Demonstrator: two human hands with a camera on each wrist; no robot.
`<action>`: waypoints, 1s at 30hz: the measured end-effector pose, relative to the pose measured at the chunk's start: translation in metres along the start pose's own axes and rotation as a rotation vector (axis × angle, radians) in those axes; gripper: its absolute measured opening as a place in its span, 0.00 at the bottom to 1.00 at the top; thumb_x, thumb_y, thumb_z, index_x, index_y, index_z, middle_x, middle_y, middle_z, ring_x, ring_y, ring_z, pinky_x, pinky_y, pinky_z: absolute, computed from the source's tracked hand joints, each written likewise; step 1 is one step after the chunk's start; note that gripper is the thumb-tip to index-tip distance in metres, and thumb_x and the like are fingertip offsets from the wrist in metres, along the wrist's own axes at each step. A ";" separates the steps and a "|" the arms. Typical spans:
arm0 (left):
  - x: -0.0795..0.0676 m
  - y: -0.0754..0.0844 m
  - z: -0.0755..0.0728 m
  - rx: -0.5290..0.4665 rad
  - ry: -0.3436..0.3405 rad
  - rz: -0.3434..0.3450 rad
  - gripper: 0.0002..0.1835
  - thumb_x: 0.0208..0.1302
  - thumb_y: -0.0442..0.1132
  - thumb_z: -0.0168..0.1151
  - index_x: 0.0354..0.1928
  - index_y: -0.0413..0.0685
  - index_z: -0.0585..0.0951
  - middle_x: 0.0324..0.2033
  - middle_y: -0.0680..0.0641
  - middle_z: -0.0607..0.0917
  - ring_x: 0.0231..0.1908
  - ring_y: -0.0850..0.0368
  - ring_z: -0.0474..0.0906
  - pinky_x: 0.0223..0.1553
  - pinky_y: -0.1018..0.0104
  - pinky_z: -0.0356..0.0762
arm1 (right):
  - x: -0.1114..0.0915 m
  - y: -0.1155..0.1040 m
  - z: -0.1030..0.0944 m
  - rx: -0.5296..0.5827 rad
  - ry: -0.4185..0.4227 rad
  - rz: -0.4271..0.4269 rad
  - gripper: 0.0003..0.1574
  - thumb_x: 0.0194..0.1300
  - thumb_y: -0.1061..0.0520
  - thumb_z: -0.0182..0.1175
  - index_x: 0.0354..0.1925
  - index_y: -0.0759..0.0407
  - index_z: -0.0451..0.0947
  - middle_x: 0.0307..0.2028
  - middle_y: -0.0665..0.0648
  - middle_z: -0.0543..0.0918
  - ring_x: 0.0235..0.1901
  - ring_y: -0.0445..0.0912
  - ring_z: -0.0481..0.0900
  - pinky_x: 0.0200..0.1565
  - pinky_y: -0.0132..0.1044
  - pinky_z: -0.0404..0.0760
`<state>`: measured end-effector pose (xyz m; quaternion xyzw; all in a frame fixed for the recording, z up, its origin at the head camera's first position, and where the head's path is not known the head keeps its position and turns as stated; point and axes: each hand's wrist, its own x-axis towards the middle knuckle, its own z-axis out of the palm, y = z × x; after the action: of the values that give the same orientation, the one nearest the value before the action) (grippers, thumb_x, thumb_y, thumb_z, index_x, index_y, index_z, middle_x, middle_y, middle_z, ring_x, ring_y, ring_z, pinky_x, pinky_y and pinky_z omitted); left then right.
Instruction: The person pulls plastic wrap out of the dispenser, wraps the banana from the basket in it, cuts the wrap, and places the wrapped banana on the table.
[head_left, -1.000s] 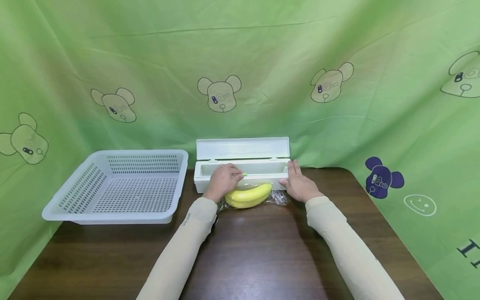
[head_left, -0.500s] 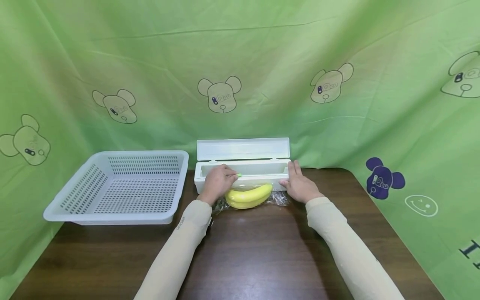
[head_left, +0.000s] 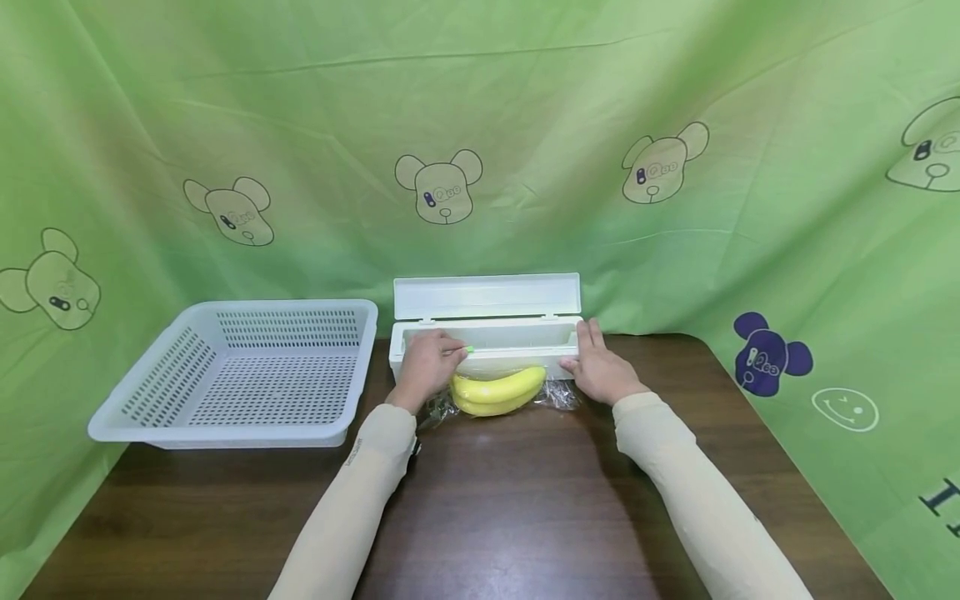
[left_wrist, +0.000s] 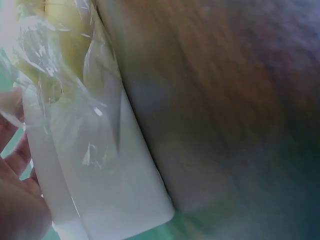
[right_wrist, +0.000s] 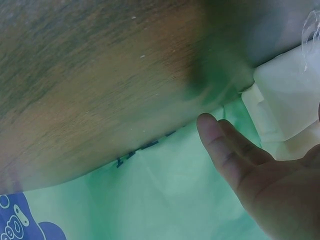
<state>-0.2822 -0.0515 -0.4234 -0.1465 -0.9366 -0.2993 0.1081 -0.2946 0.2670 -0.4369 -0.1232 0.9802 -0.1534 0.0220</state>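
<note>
A long white cling film box (head_left: 498, 364) stands on the table with its lid (head_left: 487, 297) raised at the back. Between thumb and fingers my left hand (head_left: 429, 367) pinches a small green slider cutter (head_left: 469, 349) on the front rim, left of the middle. My right hand (head_left: 604, 372) rests against the box's right end, fingers stretched out and thumb at the front. Bananas (head_left: 498, 392) lie in front of the box, under clear cling film (head_left: 558, 395) that spreads to both sides. In the left wrist view, crinkled film (left_wrist: 75, 115) hangs over the box front.
A white perforated plastic basket (head_left: 352, 430) stands left of the box on the dark wooden table (head_left: 495, 508). Behind and beside the table hangs a green curtain (head_left: 525, 108) with cartoon prints. The box sits close to the table's back edge.
My left hand has slid left along the box's front rim with the green slider cutter. The right hand, the box and the bananas stay in place.
</note>
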 end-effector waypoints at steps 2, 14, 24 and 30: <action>-0.002 -0.003 -0.001 0.013 0.008 -0.003 0.15 0.71 0.47 0.63 0.52 0.49 0.88 0.54 0.45 0.84 0.60 0.45 0.74 0.67 0.48 0.61 | 0.000 0.000 0.001 0.001 0.000 -0.001 0.53 0.80 0.42 0.45 0.77 0.71 0.29 0.76 0.76 0.32 0.60 0.73 0.70 0.58 0.64 0.72; -0.011 -0.012 -0.004 0.025 0.112 -0.002 0.13 0.70 0.46 0.64 0.49 0.50 0.89 0.52 0.48 0.86 0.60 0.45 0.72 0.69 0.45 0.55 | 0.000 -0.002 -0.001 0.017 -0.016 0.004 0.53 0.79 0.40 0.44 0.77 0.70 0.28 0.76 0.75 0.31 0.61 0.73 0.69 0.58 0.64 0.72; -0.015 -0.015 -0.005 -0.045 0.165 -0.042 0.11 0.68 0.44 0.67 0.47 0.49 0.90 0.55 0.47 0.85 0.63 0.43 0.69 0.70 0.38 0.42 | -0.001 0.000 0.000 0.014 -0.005 -0.003 0.53 0.79 0.39 0.43 0.77 0.70 0.28 0.76 0.75 0.31 0.58 0.73 0.72 0.55 0.64 0.74; -0.017 -0.019 -0.005 -0.135 0.172 -0.110 0.11 0.68 0.44 0.66 0.47 0.50 0.90 0.60 0.47 0.81 0.67 0.43 0.64 0.70 0.36 0.42 | -0.001 0.000 0.000 0.016 0.006 -0.009 0.53 0.80 0.41 0.44 0.77 0.71 0.30 0.76 0.76 0.32 0.56 0.74 0.74 0.54 0.64 0.74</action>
<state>-0.2724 -0.0727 -0.4342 -0.0757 -0.9082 -0.3786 0.1616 -0.2933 0.2669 -0.4369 -0.1269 0.9785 -0.1616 0.0193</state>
